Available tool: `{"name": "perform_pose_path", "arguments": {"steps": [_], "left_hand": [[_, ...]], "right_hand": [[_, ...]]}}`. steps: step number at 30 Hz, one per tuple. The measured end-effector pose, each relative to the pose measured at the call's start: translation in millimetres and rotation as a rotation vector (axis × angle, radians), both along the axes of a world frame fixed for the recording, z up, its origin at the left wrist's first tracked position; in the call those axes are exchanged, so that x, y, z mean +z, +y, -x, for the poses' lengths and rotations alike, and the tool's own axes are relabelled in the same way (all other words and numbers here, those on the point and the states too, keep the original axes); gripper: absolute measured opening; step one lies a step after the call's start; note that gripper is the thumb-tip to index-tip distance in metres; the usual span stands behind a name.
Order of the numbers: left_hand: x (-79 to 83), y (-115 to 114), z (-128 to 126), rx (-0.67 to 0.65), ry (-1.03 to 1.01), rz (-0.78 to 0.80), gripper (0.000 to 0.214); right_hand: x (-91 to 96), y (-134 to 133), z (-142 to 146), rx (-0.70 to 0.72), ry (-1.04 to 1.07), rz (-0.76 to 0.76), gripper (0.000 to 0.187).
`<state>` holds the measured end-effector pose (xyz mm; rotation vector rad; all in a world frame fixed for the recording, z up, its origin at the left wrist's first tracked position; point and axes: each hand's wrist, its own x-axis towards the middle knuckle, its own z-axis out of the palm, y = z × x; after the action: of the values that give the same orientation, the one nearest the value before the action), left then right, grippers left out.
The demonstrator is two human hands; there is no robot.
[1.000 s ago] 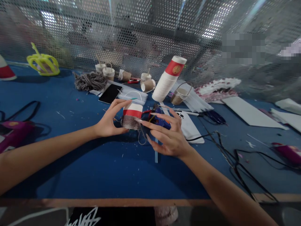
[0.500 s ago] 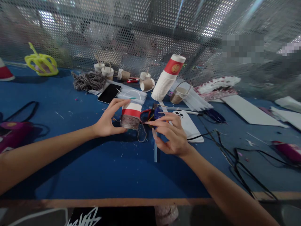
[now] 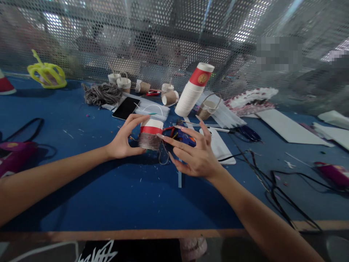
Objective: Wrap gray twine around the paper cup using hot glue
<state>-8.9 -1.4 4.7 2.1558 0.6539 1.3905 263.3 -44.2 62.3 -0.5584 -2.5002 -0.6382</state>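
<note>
Between the thumb and fingers of my left hand (image 3: pixel 124 140) is a small red and white paper cup (image 3: pixel 151 129), held above the blue table. Grey-brown twine (image 3: pixel 149 141) is wound round the cup's lower part, and a loose end loops down at its right side. My right hand (image 3: pixel 195 154) has its fingers spread, with one fingertip at the cup's right edge by the twine. Whether that fingertip presses on the cup I cannot tell. Behind the right hand lies a blue hot glue gun (image 3: pixel 185 138), partly hidden by the fingers.
A leaning stack of paper cups (image 3: pixel 191 92) stands behind the hands. Grey yarn (image 3: pixel 102 93), a black phone (image 3: pixel 126 108) and several small twine-wrapped cups lie at the back. A white phone (image 3: pixel 219 147) and black cables (image 3: pixel 275 185) are on the right, a purple tool (image 3: pixel 16 154) at left.
My right hand has opened from a near-pinch, its fingers spreading and one fingertip moving left to the cup's side. The left hand keeps its hold on the cup.
</note>
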Motion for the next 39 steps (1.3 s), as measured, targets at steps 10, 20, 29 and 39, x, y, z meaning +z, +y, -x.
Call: {"name": "perform_pose_path", "arguments": {"steps": [10,20,29,39], "left_hand": [[0.0,0.1,-0.4,-0.001,-0.013,0.006,0.084],[-0.6,-0.1,-0.1,-0.001,-0.024,0.013,0.084],[0.4,0.0,0.9,-0.009,-0.014,0.012,0.085],[-0.3,0.1,0.6,-0.017,-0.021,0.004,0.085]], "right_hand": [[1.3,-3.7,-0.2,0.026,-0.005,0.054,0.008],[0.3,-0.2,-0.6,-0.004,0.002,0.064,0.009],[-0.1,-3.1,-4.8,0.035,0.081,0.045,0.010],[-0.9,-4.7,2.8,0.017,0.041,0.134,0.008]]}}
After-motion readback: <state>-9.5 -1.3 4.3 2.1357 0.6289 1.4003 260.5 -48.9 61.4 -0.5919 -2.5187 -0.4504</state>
